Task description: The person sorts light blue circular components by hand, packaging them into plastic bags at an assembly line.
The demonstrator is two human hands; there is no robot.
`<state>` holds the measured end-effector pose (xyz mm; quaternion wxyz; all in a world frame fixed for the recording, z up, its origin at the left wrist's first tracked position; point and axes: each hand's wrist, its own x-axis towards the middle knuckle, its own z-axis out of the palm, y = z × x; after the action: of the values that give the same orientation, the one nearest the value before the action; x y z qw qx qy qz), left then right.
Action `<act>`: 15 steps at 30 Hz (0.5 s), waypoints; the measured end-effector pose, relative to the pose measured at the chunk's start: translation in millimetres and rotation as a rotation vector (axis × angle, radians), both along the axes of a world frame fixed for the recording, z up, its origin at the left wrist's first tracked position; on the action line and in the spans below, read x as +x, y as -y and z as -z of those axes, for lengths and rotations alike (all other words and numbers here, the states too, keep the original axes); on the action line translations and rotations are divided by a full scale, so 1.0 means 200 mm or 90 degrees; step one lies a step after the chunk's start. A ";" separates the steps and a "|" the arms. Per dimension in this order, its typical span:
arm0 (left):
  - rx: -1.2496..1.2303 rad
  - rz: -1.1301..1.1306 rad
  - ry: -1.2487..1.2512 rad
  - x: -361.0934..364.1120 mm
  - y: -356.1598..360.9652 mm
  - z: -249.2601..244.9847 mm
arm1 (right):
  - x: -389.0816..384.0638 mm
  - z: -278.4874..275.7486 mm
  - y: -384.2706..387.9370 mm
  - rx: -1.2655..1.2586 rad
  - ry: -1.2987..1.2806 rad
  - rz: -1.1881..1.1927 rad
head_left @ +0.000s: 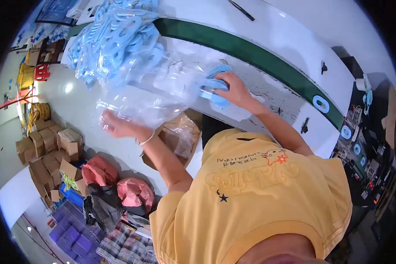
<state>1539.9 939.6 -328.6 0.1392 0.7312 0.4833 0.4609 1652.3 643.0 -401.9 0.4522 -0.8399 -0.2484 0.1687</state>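
Observation:
My left hand [112,124] is closed on the edge of a clear plastic bag [163,99] at its far left end. The bag stretches across to the right, its other end near my right hand [235,90]. That hand grips a small stack of light blue oval rings [216,84], thumb and fingers pinching their right side. Whether the rings sit partly inside the bag is hard to tell through the plastic. A large heap of similar blue rings [114,39] lies beyond the bag, partly covered with clear plastic.
A green belt [220,42] runs along the white table. One blue ring [315,104] lies on its right part. A black slim tool [242,9] rests at the far side. Below the table edge stands an open cardboard box [167,138]. Machinery [361,152] is at right.

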 end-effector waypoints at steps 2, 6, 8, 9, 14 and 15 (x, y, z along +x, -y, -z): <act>0.093 -0.074 -0.161 -0.18 -0.15 -0.02 | 0.04 0.01 0.09 0.124 -0.071 0.055; 0.294 -0.181 -0.465 -0.41 -0.23 0.00 | 0.14 -0.06 0.43 0.238 -0.202 0.205; 0.262 -0.146 -0.463 -0.38 -0.28 0.12 | 0.17 -0.09 0.64 0.193 -0.207 0.324; 0.231 -0.134 -0.465 -0.41 -0.25 0.17 | 0.19 -0.08 0.76 0.158 -0.189 0.374; 0.088 -0.095 -0.488 -0.56 -0.24 0.37 | 0.31 0.11 1.29 0.113 -0.165 0.435; 0.059 -0.091 -0.491 -0.58 -0.22 0.41 | 0.34 0.14 1.38 0.063 -0.138 0.425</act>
<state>1424.2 983.4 -410.6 -0.1180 0.8208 0.5283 0.1825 1719.4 367.2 -430.6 0.5465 -0.8288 0.0817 0.0876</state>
